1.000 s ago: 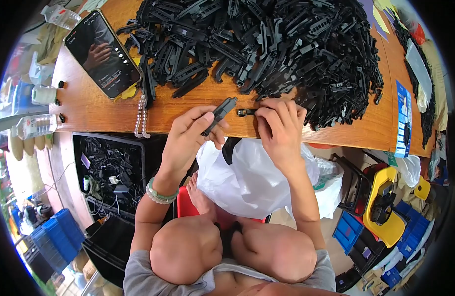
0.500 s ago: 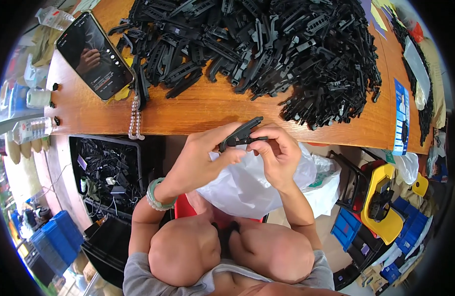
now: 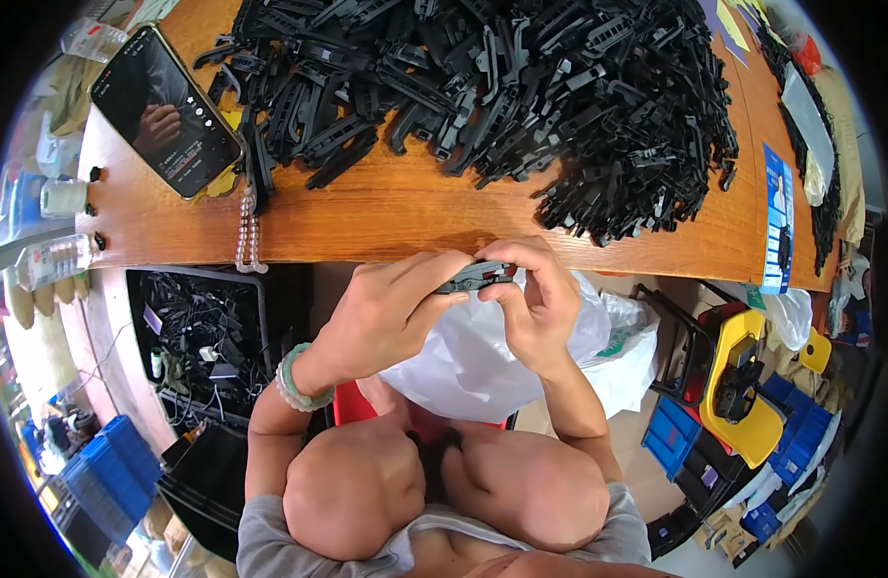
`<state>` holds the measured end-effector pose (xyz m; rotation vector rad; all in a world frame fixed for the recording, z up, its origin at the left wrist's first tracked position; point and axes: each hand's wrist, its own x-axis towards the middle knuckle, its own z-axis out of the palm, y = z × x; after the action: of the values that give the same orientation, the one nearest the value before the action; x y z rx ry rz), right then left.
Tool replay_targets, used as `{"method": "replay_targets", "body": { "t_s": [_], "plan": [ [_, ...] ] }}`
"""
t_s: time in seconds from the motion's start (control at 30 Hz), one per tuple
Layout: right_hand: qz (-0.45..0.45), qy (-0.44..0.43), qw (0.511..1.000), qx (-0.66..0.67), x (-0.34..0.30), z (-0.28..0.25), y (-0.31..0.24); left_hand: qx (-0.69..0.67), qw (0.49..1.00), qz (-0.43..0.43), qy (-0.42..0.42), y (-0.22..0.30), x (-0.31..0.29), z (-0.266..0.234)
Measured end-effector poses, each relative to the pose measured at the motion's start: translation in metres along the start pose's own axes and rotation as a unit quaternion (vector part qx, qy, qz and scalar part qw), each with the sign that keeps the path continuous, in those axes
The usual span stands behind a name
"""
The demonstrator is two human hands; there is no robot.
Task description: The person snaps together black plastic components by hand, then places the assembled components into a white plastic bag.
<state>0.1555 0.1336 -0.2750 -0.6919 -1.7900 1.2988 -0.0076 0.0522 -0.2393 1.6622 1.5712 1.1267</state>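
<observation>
Just off the table's near edge, both hands hold one small black plastic part between them. My left hand is closed on its left end, thumb below and fingers above. The thumb and fingers of my right hand pinch its right end, where a small reddish spot shows. My fingers hide both ends of the part. Beyond my hands, a large heap of black plastic parts covers much of the wooden table, with long slotted pieces to the left and smaller ones to the right.
A phone with a bead strap lies at the table's left. White plastic bags hang below my hands. A black bin of cables and parts stands at lower left, a yellow chair at right. A blue-white card sits at the right edge.
The black part was tilted up with its long end showing; now it lies nearly level, mostly covered by my fingers. My hands have closed around it. The whole view has shifted slightly.
</observation>
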Motion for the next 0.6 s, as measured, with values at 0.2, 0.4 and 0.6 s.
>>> {"method": "replay_targets", "body": {
  "t_s": [0.2, 0.4, 0.6],
  "plan": [
    [0.040, -0.027, 0.999, -0.001, 0.007, -0.012, -0.008, -0.042, 0.998, -0.048, -0.009, -0.003, -0.003, -0.007],
    [-0.100, -0.080, 0.968, -0.216, 0.031, -0.036, -0.010, 0.097, 0.993, 0.040, 0.045, -0.020, 0.005, -0.042],
    [-0.136, 0.007, 0.864, -0.485, 0.056, -0.015, 0.005, 0.327, 0.919, -0.028, 0.220, -0.041, 0.040, -0.052]
  ]
}}
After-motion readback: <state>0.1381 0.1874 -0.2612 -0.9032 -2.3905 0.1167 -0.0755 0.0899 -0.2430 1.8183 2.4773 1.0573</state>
